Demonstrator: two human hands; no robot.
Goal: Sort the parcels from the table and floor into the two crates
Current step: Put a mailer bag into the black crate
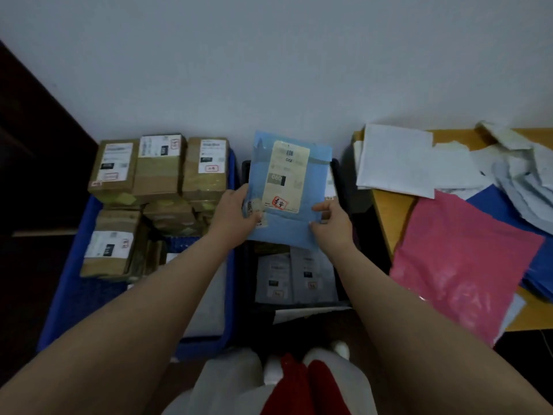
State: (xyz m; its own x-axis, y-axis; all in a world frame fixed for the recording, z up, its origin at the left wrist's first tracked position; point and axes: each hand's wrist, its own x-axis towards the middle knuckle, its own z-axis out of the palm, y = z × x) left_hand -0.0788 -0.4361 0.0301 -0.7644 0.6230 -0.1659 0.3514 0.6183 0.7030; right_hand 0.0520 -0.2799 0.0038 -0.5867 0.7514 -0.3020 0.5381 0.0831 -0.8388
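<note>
The print on the pale label (285, 176) of the light blue plastic mailer (287, 202) is too blurred to read beyond large digits. That mailer hides the far part of the black plastic crate (344, 187). The forearms cover much of the blue plastic crate (62, 295). The wooden bench (386, 211) and the pink plastic mailer (460, 265) run toward the right edge, where the dark blue mailers (538, 271) are cut off.
</note>
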